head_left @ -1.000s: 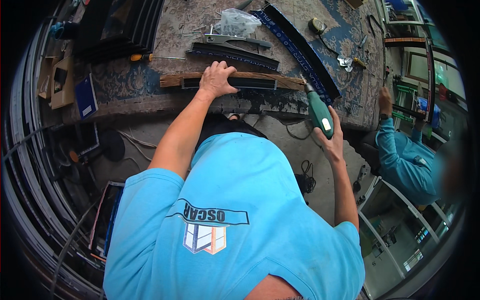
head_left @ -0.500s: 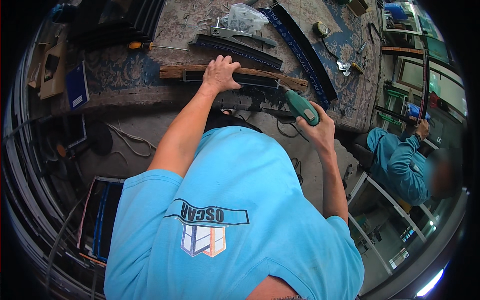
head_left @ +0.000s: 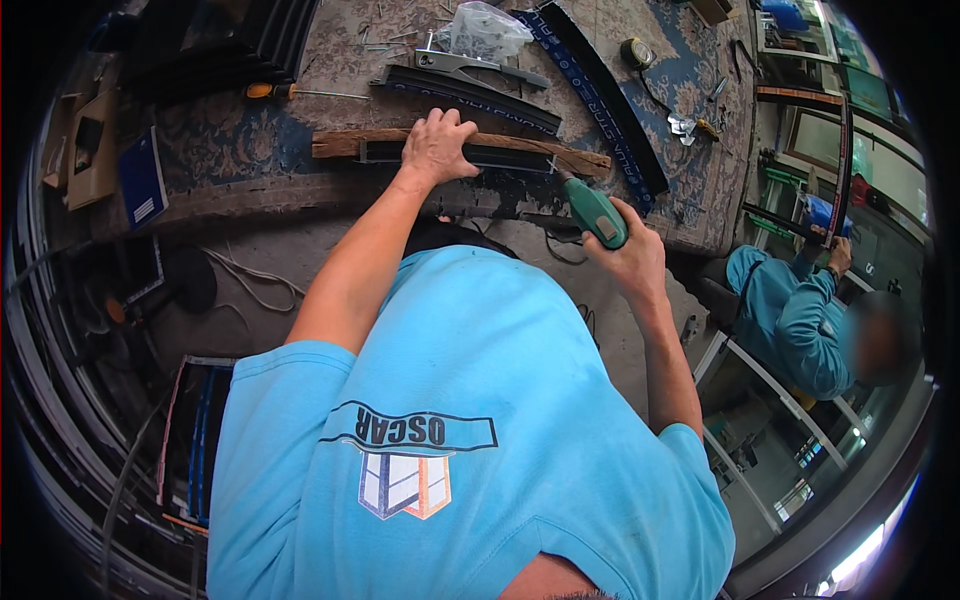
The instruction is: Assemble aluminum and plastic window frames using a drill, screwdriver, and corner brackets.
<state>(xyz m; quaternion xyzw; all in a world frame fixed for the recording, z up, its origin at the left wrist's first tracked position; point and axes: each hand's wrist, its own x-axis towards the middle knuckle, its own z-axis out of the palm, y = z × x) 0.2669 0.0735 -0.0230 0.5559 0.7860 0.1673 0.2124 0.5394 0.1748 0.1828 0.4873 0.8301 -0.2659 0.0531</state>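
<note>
My left hand point(head_left: 437, 150) is clamped over a dark metal profile point(head_left: 510, 158) and the wood strip point(head_left: 340, 144) lying along its far side, near the table's front edge. Its fingers reach over the wood and the thumb lies on the near side. My right hand point(head_left: 632, 255) grips a green handheld power tool point(head_left: 597, 215). The tool's narrow tip meets or nearly meets the right end of the profile; whether it touches I cannot tell. My palm and fingers hide part of the tool's rear.
Beyond the profile lie another dark profile point(head_left: 470, 100), a metal clamp point(head_left: 470, 66), a plastic bag point(head_left: 488, 32) and a screwdriver point(head_left: 270, 91). A long dark strip point(head_left: 605, 105) and a tape measure point(head_left: 637, 53) are rightward. A co-worker point(head_left: 795, 320) holds a frame at far right.
The view has shifted slightly. My left hand keeps its hold on the profile and wood, and the power tool stays at the profile's right end, its rear swung slightly left.
</note>
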